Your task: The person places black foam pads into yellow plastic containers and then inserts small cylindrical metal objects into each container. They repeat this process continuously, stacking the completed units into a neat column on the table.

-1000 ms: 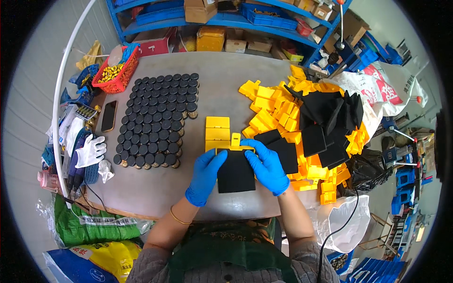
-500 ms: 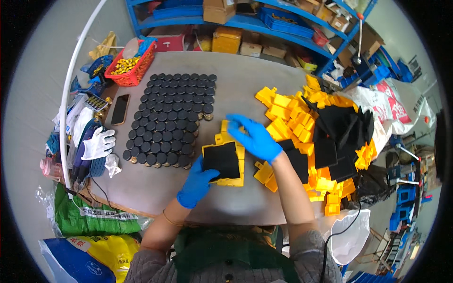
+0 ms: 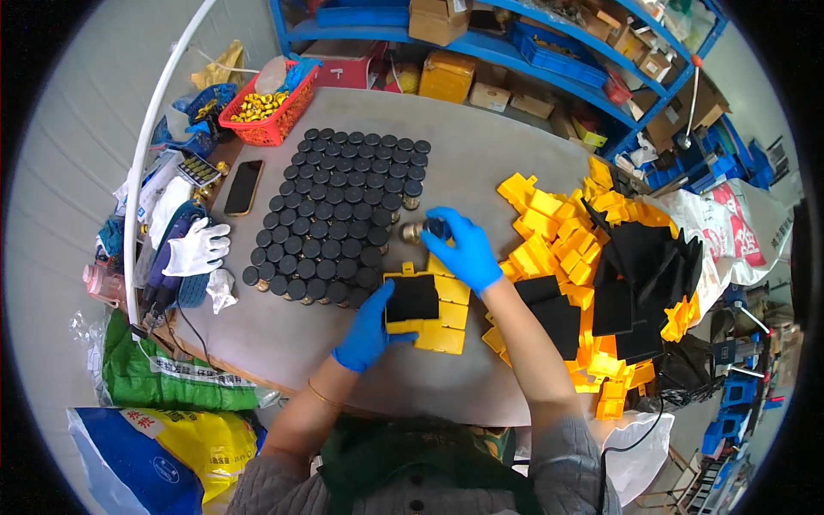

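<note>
- While the left hand [image 3: 365,330] keeps to the yellow plastic holder [image 3: 399,327], its fingers lie along the left edge and its thumb along the near one; whether they grip or only steady it, I cannot tell. A square black panel [image 3: 412,298] lies on the holder, just right of the near end of the block of black-capped cylinders [image 3: 339,215], and other flat yellow pieces [image 3: 446,313] show beside it.
- What has changed is the right hand [image 3: 466,249]: half a second ago it was over the yellow pieces with nothing visible in it; now its fingertips close on the cap of a single cylinder [image 3: 412,233], tilted, brassy end toward the block and just off its right side.
- I judge that this leaves the panel to the left hand alone, whereas both hands were on it a second ago, and that the right is now busy with the cylinder.
- Well to the right of the block, loose yellow holders [image 3: 549,215] lie heaped, with more black panels [image 3: 644,266] over them.
- Left of the block's far part lies a smartphone [image 3: 245,187].
- Beyond its far left corner stands a red plastic basket [image 3: 296,116] holding small yellow parts.
</note>
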### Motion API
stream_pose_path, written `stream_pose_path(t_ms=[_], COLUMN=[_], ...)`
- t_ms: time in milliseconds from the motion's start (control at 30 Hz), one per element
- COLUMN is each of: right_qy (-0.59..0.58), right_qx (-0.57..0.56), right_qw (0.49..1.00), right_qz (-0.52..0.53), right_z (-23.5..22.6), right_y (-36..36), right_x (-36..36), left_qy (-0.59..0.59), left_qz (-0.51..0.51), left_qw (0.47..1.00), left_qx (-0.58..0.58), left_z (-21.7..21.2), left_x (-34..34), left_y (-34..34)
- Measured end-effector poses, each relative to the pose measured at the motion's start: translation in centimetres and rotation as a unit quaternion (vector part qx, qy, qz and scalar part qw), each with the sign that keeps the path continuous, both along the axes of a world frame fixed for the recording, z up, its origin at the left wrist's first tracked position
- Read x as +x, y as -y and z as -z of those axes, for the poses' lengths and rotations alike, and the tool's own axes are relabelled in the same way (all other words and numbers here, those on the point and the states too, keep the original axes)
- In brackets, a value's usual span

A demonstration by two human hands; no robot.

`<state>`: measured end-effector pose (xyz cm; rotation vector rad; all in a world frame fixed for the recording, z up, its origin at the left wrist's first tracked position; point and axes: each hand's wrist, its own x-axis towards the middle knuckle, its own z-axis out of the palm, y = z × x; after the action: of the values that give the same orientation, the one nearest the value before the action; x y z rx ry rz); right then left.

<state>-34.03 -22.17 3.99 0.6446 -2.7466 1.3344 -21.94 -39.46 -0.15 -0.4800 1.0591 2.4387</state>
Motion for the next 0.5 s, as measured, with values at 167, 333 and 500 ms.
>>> stream_pose_path(t_ms=[167,333,500], right_qy=[-0.040,0.156,0.360], right_qx=[-0.123,-0.292,-0.346], right_qw=[0.981,0.942,0.854], right_qz=[-0.145,-0.050,-0.144], right_z=[-1.0,-0.4,-3.7], right_y=[-4.7,-6.7,-7.3], right_x=[7.8,10.9,11.4], left_qy=[-0.072,-0.097,-0.100], left_qz=[0.049,0.126,0.188], left_qw=[0.991,0.983,0.977], left_qx=[0.102,0.092,0.010], left_z=[-2.6,-4.2,-6.2], left_x=[-1.1,-0.1,0.8], left_y=[-1.7,-2.7,-2.5])
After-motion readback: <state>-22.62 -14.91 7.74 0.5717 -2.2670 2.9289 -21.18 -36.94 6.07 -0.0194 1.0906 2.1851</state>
